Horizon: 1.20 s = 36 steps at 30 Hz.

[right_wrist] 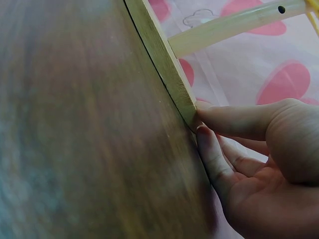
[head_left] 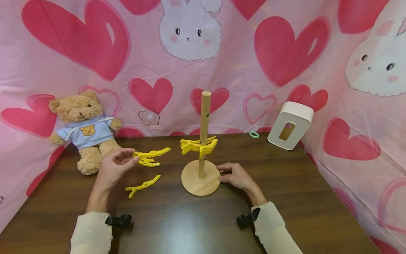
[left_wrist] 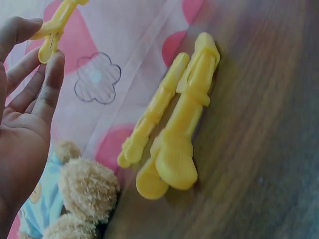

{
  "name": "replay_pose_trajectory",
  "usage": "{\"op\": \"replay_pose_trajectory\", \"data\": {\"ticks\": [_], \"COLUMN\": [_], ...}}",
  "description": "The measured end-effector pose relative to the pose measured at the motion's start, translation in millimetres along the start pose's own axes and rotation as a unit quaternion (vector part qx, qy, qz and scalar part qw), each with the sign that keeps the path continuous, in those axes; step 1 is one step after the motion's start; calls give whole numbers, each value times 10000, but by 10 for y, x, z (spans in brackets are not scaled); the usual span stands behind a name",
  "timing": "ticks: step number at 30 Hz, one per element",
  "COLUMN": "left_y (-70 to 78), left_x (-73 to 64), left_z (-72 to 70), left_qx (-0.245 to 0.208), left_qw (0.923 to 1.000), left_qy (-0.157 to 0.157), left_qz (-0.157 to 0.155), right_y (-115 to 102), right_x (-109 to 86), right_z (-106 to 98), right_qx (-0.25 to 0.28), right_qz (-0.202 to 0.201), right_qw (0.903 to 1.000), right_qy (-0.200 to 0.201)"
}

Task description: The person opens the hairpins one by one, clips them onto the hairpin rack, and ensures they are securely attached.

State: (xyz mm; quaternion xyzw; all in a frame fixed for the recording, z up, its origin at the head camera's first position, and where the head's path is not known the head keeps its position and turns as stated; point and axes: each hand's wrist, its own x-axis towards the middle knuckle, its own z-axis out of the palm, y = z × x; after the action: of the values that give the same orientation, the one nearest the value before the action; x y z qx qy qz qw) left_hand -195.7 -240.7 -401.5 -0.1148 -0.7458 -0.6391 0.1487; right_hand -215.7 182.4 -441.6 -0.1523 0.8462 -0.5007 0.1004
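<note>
Left of centre, our left hand point(head_left: 115, 166) pinches a long yellow plastic clip point(head_left: 155, 153); our right hand point(head_left: 237, 175) grips a round pale-wood base point(head_left: 191, 181). We're likely positioning the clip, next calling for a squeeze.

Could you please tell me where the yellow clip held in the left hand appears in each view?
Head: left of and a little below centre, the yellow clip points rightward from the left hand.
Left wrist: near the top-left corner, the clip runs off the top edge.
Right wrist: not in it.
Shared landmark: the pink heart-print backdrop shows in all three.
</note>
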Motion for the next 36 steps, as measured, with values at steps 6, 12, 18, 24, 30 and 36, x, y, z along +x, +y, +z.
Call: {"op": "replay_pose_trajectory", "data": {"ticks": [6, 12, 18, 24, 30, 36], "left_y": [105, 221, 326, 405, 477, 506], "left_x": [32, 91, 126, 159, 176, 206], "left_z": [100, 219, 284, 314, 326, 356], "left_qx": [248, 301, 331, 122, 111, 474], "left_qw": [9997, 9992, 9977, 9969, 9966, 9909], "left_qy": [19, -26, 12, 97, 200, 68], "left_qz": [-66, 276, 597, 770, 798, 1256], "right_y": [-7, 6, 5, -16, 7, 12], "right_x": [-5, 1, 3, 0, 9, 6], "right_z": [-4, -4, 4, 6, -3, -1], "right_qx": [9, -77, -34, -85, -55, -59], "right_qz": [-18, -47, -7, -25, -9, -36], "right_qw": [10000, 10000, 10000, 10000, 10000, 10000], "right_qy": [-3, 11, 13, 41, -29, -64]}}
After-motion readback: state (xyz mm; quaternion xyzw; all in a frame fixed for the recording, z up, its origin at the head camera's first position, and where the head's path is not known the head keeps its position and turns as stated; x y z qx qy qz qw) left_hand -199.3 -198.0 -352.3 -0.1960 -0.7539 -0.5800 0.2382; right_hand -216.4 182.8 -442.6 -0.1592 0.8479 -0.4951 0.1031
